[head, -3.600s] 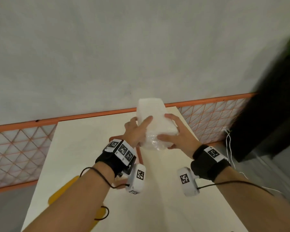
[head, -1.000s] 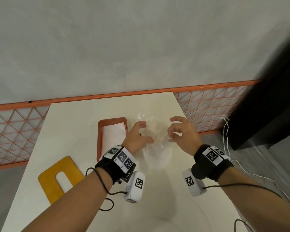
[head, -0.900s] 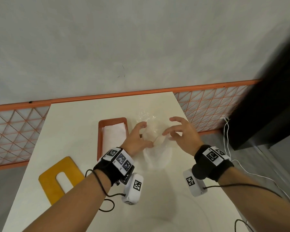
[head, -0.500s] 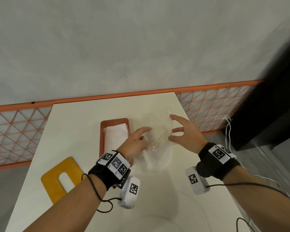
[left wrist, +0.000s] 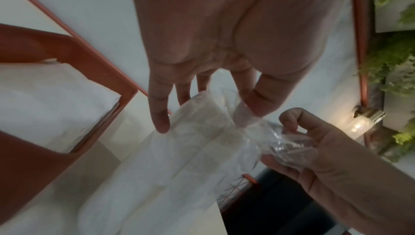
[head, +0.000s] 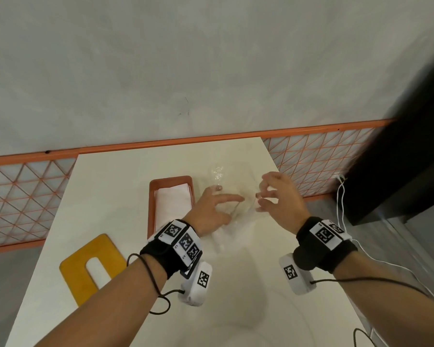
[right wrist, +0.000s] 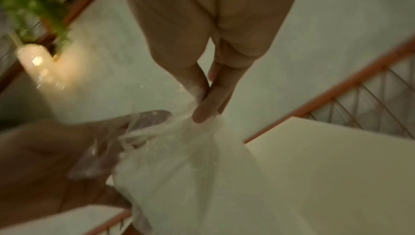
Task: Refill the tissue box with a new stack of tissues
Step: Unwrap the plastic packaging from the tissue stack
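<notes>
The orange tissue box (head: 171, 179) stands open on the white table, with a white tissue stack (head: 173, 206) inside it; both also show in the left wrist view as box (left wrist: 89, 64) and stack (left wrist: 44, 100). To its right I hold a clear plastic wrapper (head: 226, 234) above the table. My right hand (head: 261, 194) pinches the wrapper's (right wrist: 179, 159) top between thumb and finger (right wrist: 209, 103). My left hand (head: 211, 209) has its fingers spread and fairly straight, touching the wrapper (left wrist: 197, 141), which drapes over them. The yellow slotted lid (head: 70, 269) lies at the near left.
The table (head: 126, 186) abuts a grey wall, with an orange mesh fence (head: 23, 196) on both sides. A black cabinet (head: 398, 171) and a white cable (head: 341, 196) are at the right. A lamp (left wrist: 361, 123) and green plants (left wrist: 393, 61) show beyond.
The wrapped stack I held up 3.6 s ago is gone from my hands; tissues lie in the box. Over the last second both hands keep working the empty wrapper, and my right fingers have closed on it.
</notes>
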`<action>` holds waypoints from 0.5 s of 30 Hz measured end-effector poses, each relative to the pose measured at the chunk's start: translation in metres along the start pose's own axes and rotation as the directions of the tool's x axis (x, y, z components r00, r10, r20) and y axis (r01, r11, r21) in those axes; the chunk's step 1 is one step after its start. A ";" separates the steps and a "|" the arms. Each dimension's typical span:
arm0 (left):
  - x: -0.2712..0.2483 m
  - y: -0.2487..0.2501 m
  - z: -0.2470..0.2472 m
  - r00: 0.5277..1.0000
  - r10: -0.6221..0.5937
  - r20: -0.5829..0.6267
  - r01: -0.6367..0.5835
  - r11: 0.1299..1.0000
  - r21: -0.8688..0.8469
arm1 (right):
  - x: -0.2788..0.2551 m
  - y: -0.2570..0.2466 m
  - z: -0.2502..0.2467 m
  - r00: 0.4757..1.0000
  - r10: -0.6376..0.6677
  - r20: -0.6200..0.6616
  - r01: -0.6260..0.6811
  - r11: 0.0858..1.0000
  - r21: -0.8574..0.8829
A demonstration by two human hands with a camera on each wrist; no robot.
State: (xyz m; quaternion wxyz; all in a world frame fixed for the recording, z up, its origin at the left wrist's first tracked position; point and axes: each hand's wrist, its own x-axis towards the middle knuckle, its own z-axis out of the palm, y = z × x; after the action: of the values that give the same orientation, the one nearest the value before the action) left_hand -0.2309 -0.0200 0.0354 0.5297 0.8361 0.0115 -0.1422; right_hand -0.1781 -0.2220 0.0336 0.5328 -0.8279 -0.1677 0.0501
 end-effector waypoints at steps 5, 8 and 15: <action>-0.002 0.003 0.004 0.999 -0.042 -0.005 0.042 0.999 -0.009 | 0.000 0.005 -0.008 0.989 -0.045 0.140 0.092 0.930 -0.355; -0.003 0.001 0.002 0.999 -0.022 -0.031 0.023 1.000 0.020 | 0.005 0.007 -0.016 0.992 0.092 0.085 -0.044 0.894 -0.445; 0.001 0.002 0.005 0.998 -0.035 -0.049 0.032 0.997 -0.077 | 0.008 -0.002 -0.018 0.978 -0.198 0.070 0.200 0.777 -0.596</action>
State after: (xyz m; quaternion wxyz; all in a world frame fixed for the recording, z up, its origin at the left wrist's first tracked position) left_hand -0.2310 -0.0251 0.0349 0.5581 0.8184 0.0443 -0.1294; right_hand -0.1666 -0.2340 0.0434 0.2453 -0.9313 -0.2624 -0.0608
